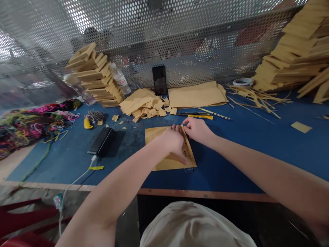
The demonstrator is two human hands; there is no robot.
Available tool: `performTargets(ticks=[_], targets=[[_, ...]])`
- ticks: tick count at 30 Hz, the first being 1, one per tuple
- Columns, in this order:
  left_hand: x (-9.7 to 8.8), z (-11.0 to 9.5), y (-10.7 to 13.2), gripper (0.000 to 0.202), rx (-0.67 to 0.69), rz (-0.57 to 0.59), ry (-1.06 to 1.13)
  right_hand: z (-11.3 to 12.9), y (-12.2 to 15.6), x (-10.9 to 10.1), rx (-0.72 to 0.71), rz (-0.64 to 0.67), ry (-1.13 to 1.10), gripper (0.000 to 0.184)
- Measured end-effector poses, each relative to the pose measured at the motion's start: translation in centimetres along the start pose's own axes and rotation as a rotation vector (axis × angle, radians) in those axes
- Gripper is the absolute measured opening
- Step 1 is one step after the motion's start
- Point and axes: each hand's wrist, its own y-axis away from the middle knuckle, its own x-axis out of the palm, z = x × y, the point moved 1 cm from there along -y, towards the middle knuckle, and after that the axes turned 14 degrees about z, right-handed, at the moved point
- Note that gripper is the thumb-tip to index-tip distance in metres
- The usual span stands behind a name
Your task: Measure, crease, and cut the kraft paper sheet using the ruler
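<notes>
A brown paper sheet (159, 133) lies on the blue table in front of me, with a clear ruler (189, 168) along its right side. My left hand (174, 140) bears down on the ruler, thumb toward the near end and curled fingers toward the far end. At the sheet's far right corner, the thumb and fingers of my right hand (196, 129) pinch the paper's narrow raised edge. Just beyond my hands lie a yellow cutter knife (200, 116) and a patterned pencil-like stick (214, 113). My left hand covers much of the ruler.
Brown paper stacks (100, 79) stand at the back left and right. Paper scraps (146, 104), a folded paper pile (196, 94) and an upright phone (159, 80) are behind the sheet. A cabled black power bank (101, 141) and tangled yarn (33, 123) lie left. Paper strips (257, 99) lie right.
</notes>
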Motion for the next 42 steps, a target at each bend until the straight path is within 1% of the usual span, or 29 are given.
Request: performTargets(ticks=[2, 6, 8, 10, 13, 17, 22, 25, 28, 33, 36, 39, 42], targets=[[-0.1, -0.1, 0.1, 0.127, -0.007, 0.008, -0.002, 0.0, -0.6, -0.1, 0.013, -0.010, 0.000, 0.021], [-0.5, -0.3, 0.3, 0.120, -0.007, 0.052, -0.003, 0.1, -1.5, -0.2, 0.044, -0.023, 0.014, 0.014], [-0.6, -0.3, 0.3, 0.119, -0.012, 0.065, -0.010, 0.2, -1.5, -0.1, 0.052, -0.029, 0.028, 0.013], [-0.7, -0.3, 0.1, 0.117, -0.012, 0.052, -0.022, 0.3, -1.3, -0.1, 0.053, -0.039, 0.046, 0.012], [-0.4, -0.2, -0.4, 0.115, -0.005, 0.045, -0.036, 0.4, -0.6, -0.1, 0.051, -0.035, 0.056, 0.009], [-0.3, -0.2, -0.9, 0.117, 0.005, 0.053, -0.019, 0.5, 1.1, 0.2, 0.058, 0.010, 0.031, 0.010], [-0.7, -0.6, -0.8, 0.130, -0.048, 0.082, 0.002, 0.4, 3.8, 1.0, 0.051, 0.047, -0.017, 0.013], [-0.7, -0.7, -1.0, 0.136, -0.079, 0.081, 0.039, 0.5, 4.3, 1.2, 0.044, 0.039, -0.020, 0.014], [-0.5, -0.6, -1.4, 0.136, -0.067, 0.067, 0.061, 0.8, 3.3, 1.1, 0.039, -0.019, 0.012, 0.015], [-0.3, -0.2, -1.2, 0.116, -0.030, 0.056, 0.045, 0.9, -0.1, 0.7, 0.052, -0.110, 0.075, 0.013], [-0.3, -0.2, -1.1, 0.114, -0.031, 0.039, 0.051, 0.8, -1.3, 0.6, 0.065, -0.120, 0.096, 0.013], [-0.3, -0.3, -1.6, 0.121, -0.042, 0.064, 0.058, 0.8, -1.0, 0.6, 0.069, -0.104, 0.110, 0.014], [-0.4, -0.4, -2.2, 0.132, -0.055, 0.099, 0.064, 1.2, 0.4, 0.7, 0.074, -0.079, 0.123, 0.017]])
